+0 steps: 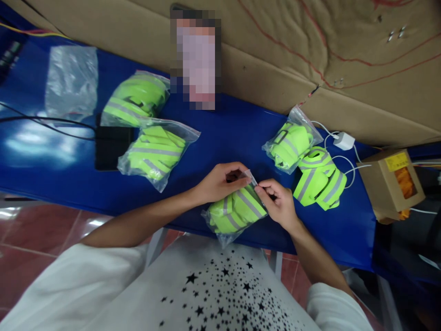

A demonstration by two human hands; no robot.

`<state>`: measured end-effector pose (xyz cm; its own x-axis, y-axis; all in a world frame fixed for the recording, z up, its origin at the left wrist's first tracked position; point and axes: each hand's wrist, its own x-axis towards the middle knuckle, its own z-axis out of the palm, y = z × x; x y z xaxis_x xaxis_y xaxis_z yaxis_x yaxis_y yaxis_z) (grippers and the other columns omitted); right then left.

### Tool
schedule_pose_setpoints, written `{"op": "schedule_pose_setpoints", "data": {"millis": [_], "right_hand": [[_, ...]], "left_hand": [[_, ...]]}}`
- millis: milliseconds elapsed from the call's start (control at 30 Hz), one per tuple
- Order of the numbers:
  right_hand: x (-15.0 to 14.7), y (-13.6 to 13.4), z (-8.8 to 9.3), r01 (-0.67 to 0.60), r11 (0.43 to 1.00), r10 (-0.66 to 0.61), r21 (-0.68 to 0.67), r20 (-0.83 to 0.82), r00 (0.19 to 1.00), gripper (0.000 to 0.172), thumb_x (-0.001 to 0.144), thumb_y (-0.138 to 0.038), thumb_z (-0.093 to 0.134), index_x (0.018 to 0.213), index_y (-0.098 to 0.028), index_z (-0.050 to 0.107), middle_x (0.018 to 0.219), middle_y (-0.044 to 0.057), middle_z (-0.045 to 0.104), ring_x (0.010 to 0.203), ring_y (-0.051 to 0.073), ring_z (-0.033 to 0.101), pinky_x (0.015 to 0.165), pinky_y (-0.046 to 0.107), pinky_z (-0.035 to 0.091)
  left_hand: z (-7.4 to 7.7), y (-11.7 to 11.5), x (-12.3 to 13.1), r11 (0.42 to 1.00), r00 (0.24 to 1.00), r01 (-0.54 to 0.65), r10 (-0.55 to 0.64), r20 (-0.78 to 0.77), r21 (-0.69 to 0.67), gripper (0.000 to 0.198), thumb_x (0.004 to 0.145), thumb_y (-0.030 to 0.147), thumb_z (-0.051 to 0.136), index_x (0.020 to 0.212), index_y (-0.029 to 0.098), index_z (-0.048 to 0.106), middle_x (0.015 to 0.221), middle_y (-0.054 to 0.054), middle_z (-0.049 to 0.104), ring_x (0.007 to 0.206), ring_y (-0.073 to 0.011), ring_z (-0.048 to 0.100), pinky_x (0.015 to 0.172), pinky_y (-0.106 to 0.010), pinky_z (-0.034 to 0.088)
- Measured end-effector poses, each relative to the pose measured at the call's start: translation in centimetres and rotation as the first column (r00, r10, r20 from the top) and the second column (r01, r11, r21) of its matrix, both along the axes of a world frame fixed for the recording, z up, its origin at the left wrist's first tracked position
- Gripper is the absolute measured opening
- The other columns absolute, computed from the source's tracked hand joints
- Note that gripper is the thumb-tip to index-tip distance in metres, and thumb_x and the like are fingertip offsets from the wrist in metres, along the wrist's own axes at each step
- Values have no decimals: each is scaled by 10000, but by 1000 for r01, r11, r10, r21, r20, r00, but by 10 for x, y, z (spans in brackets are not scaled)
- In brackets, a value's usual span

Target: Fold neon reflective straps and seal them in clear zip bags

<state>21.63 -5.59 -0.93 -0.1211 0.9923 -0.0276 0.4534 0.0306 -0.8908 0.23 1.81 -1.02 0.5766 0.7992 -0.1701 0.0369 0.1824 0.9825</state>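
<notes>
Together, both hands pinch the clear bag holding neon straps.

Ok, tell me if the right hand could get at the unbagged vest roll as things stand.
Probably yes: the unbagged vest roll lies beside the right hand with only bare blue table between, though that hand pinches the bag.

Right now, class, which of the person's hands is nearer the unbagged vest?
Right. The right hand sits just left of the unbagged vest, not touching it; the left hand is farther left, beyond the bag both hands pinch.
</notes>
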Motion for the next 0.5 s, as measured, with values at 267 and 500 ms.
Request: {"op": "schedule_pose_setpoints", "data": {"millis": [267, 500], "right_hand": [[-1, 1, -2, -7, 1000, 7, 22, 16, 1000, 184, 990, -370, 639, 927, -199, 667, 563, -77, 450, 498, 70, 400, 509, 218, 335], [3, 9, -2, 62, 994, -68, -84, -66, 996, 333, 1025, -483, 543, 961, -195, 697, 692, -13, 612, 592, 104, 527, 566, 229, 416]], "left_hand": [[3, 2, -1, 991, 997, 32, -23, -69, 133, 226, 954, 372, 658, 950, 156, 724, 867, -35, 726, 739, -127, 628, 662, -231, 464], [2, 5, 0, 989, 998, -49, 55, -40, 139, 293, 987, 431, 608, 957, 163, 723, 884, -31, 727, 783, -139, 640, 710, -236, 481]]}}
